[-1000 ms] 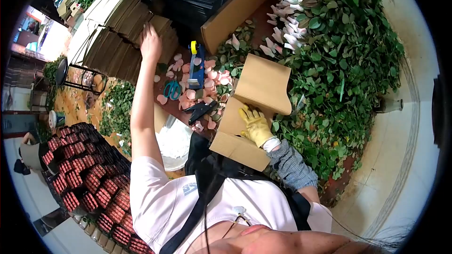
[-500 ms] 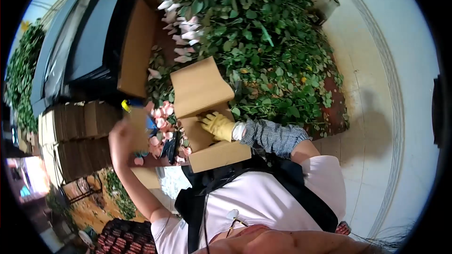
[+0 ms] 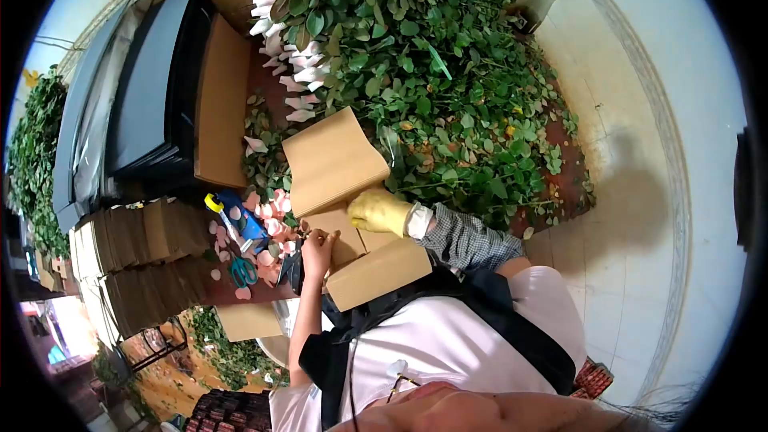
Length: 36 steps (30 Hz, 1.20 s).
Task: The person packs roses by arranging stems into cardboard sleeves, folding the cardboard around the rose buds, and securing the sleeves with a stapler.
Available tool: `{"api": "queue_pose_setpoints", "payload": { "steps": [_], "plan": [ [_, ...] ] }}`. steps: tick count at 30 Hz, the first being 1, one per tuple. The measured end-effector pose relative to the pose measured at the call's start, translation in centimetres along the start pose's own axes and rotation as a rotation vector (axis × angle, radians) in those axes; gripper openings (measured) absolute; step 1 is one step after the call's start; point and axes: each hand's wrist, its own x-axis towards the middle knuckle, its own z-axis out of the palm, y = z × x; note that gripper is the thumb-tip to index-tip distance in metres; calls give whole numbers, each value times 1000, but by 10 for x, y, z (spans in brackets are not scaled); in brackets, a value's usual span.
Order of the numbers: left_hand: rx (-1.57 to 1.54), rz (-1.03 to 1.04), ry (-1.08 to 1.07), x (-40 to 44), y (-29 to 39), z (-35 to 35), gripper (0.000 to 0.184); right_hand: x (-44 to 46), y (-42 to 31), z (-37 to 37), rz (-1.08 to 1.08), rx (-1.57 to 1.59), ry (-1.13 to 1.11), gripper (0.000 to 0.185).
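My left hand point(image 3: 318, 250), bare, is closed at the near left edge of a flat cardboard piece point(image 3: 346, 250), its fingertips gripping that edge. My right hand point(image 3: 379, 213), in a yellow glove, lies over the far right part of the same piece with its fingers curled; what they hold is hidden. Just beyond is a stack of brown cardboard sheets point(image 3: 336, 156) with a curved edge. A folded cardboard piece point(image 3: 378, 274) stands on the near side, against my dark apron. A black tool point(image 3: 293, 267) lies beside my left hand, partly covered by it.
Teal scissors point(image 3: 242, 272), a blue tape dispenser point(image 3: 250, 226) and pink petals point(image 3: 277, 228) lie to the left. Cardboard stacks point(image 3: 152, 244) and dark sheets point(image 3: 156, 88) stand farther left. Leafy stems point(image 3: 448, 112) with white-wrapped flower heads point(image 3: 308, 76) cover the far side.
The view has turned. My left hand has come from the left cardboard stack, passing with a cardboard piece, to the cardboard before me. My right hand's fingers, spread before, are now curled.
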Motion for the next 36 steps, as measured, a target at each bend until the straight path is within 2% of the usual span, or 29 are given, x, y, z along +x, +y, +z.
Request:
{"api": "queue_pose_setpoints", "payload": {
  "steps": [2,3,5,7,8,9,12,13,15,16,17,18,19,20,21,22,23,24,25,26,28,29,30,31,33,36],
  "plan": [
    [18,0,-15,-2,6,-1,34,5,7,26,-202,-42,219,42],
    [196,51,13,-2,3,0,34,13,-13,12,-6,-267,-181,57],
    [600,96,-4,1,13,-8,37,11,-27,18,39,-514,-271,69],
    [491,65,-185,1,47,-32,35,15,-23,26,60,-532,-282,60],
    [244,118,-244,1,57,-38,33,19,-15,37,71,-523,-256,55],
    [150,301,-299,3,53,-35,31,17,-18,34,89,-490,-240,53],
    [762,450,-299,-3,44,-6,26,16,-10,31,5,-375,-128,52],
    [829,338,-354,-9,60,-2,26,9,-22,2,6,-246,-200,50],
    [887,413,-467,-7,59,0,29,-15,4,-4,-205,795,-152,50],
    [840,309,-459,-9,74,-4,33,-24,3,-22,-245,928,-162,48],
    [843,305,-459,-9,66,-4,33,-35,-4,-52,-283,1062,-174,47],
    [810,402,-405,-11,50,-1,36,-48,-10,-89,-287,1024,-88,43],
    [774,498,-348,-13,40,1,40,-47,23,-92,-316,968,33,41],
    [811,401,-474,-20,50,-1,43,-56,24,-117,-196,871,288,40],
    [795,393,-480,-22,54,-2,46,-51,46,-140,-180,805,475,40],
    [791,347,-498,-23,61,-4,46,-55,33,-175,-4,828,686,41],
    [786,303,-515,-23,66,-5,47,-42,54,-190,177,859,898,42],
    [760,307,-483,-22,53,1,47,-32,66,-214,224,678,1023,43],
    [754,281,-485,-23,62,-1,47,-24,62,-245,193,732,1116,44],
    [730,275,-485,-23,60,-1,47,-9,68,-275,133,591,1159,46],
    [694,292,-476,-25,63,-4,46,27,90,-340,-82,-33,1317,44],
    [669,271,-477,-25,66,-6,46,46,120,-374,2,-394,1372,40],
    [685,268,-480,-24,65,-5,46,60,135,-408,241,-748,1355,39],
    [700,264,-481,-24,63,-4,46,73,151,-438,548,-875,1162,43],
    [720,260,-503,-24,63,-4,51,88,177,-459,922,-714,911,49],
    [697,253,-496,-23,62,-5,50,104,194,-446,934,-806,1012,49]
  ]
}}
